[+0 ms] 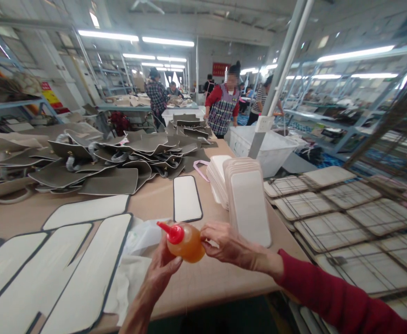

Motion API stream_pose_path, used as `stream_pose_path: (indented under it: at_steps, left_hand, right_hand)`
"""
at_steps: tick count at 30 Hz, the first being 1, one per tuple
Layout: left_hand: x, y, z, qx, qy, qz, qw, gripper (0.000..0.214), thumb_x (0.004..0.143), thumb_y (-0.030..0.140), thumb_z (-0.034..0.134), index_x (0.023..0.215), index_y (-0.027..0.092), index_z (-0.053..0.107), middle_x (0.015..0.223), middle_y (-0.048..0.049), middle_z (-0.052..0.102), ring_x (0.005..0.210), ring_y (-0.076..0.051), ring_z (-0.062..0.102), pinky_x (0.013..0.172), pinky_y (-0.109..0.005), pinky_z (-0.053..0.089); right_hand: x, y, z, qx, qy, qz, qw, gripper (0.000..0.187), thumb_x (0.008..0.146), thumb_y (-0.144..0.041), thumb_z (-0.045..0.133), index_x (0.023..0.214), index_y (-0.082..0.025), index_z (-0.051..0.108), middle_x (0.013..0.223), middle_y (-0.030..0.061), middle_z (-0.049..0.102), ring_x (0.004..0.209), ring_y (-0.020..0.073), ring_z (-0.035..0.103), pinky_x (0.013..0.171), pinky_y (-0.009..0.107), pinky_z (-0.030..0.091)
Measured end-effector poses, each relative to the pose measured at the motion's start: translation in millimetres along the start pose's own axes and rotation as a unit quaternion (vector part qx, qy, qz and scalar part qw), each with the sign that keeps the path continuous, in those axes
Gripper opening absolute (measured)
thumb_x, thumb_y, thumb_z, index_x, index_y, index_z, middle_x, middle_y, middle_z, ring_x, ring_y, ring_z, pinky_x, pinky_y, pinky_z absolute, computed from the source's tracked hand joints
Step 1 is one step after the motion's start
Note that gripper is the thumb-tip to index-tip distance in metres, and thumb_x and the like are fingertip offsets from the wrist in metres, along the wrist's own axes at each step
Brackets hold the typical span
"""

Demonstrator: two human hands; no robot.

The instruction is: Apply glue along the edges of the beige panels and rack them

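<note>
Between my hands is a clear squeeze bottle (190, 247) with amber liquid inside and a red pointed nozzle, tilted toward the left. My left hand (163, 262) grips it from below near the red cap, thumb along its lower side. With bent fingers, my right hand (220, 242) holds the rounded base end. Beyond the bottle lies a single cream panel (187, 198) with a dark edge. Larger cream panels (85, 273) with dark borders are spread at the left, beside a crumpled pale cloth (130, 278).
Pale rounded panels (250, 204) stand stacked right of my hands. Grey-brown bag pieces (120, 162) with wrapped handles heap across the table's far left. A wire rack (349, 222) holds more panels at right. A metal post (276, 83) rises near a white bin (269, 148). Several people work beyond.
</note>
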State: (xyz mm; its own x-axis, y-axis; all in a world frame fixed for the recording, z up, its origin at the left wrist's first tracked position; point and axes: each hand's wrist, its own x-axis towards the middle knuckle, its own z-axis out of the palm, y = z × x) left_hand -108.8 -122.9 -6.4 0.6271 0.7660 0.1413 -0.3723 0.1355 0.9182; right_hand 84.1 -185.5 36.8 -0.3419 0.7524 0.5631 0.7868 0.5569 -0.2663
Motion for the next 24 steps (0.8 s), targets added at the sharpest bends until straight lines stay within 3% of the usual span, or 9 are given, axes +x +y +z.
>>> stream_pose_path:
  at_steps: [9,14,17,19,24]
  left_hand:
    - [7,-3,-1.8,-0.01,0.026,0.017,0.999,0.075,0.069,0.03,0.072,0.138,0.021,0.042,0.122,-0.0123,0.061,0.115,-0.032,0.053,0.097,-0.042,0.041]
    - [5,-3,-2.9,-0.008,0.056,0.011,0.998,0.072,0.068,0.033,0.073,0.134,0.02,0.047,0.12,-0.0112,0.063,0.114,-0.031,0.054,0.094,-0.038,0.044]
    - [1,-1,-6.7,-0.003,0.082,-0.001,0.997,0.067,0.069,0.035,0.072,0.131,0.02,0.051,0.117,-0.0097,0.064,0.111,-0.03,0.054,0.089,-0.034,0.046]
    - [0,-2,-9.6,-0.006,0.096,-0.007,0.995,0.065,0.07,0.036,0.071,0.13,0.021,0.053,0.116,-0.0079,0.064,0.11,-0.028,0.055,0.088,-0.032,0.047]
    - [7,-25,-14.2,-0.017,0.096,0.022,0.995,0.062,0.072,0.033,0.068,0.131,0.023,0.05,0.126,-0.007,0.058,0.119,-0.028,0.049,0.097,-0.035,0.041]
  right_hand:
    - [7,5,10,-0.013,0.051,0.031,0.998,0.019,0.086,-0.013,0.046,0.068,-0.017,0.054,0.065,0.0029,0.054,0.061,0.0143,0.045,0.057,0.026,0.037]
    - [11,20,-4,0.046,0.116,0.13,0.984,0.018,0.077,-0.009,0.049,0.062,-0.019,0.05,0.064,0.0007,0.049,0.062,0.014,0.042,0.061,0.028,0.035]
    - [9,25,-21,0.122,0.165,0.218,0.954,0.013,0.077,-0.011,0.052,0.066,-0.018,0.054,0.069,0.002,0.053,0.067,0.0146,0.047,0.067,0.03,0.038]
    - [4,24,-26,0.206,0.164,0.264,0.928,0.01,0.079,-0.019,0.055,0.07,-0.017,0.058,0.072,0.0026,0.057,0.069,0.015,0.053,0.067,0.03,0.042]
    - [-15,17,2,0.428,0.148,0.346,0.822,0.022,0.079,-0.037,0.061,0.076,-0.016,0.065,0.071,0.0041,0.065,0.067,0.0161,0.062,0.068,0.033,0.051]
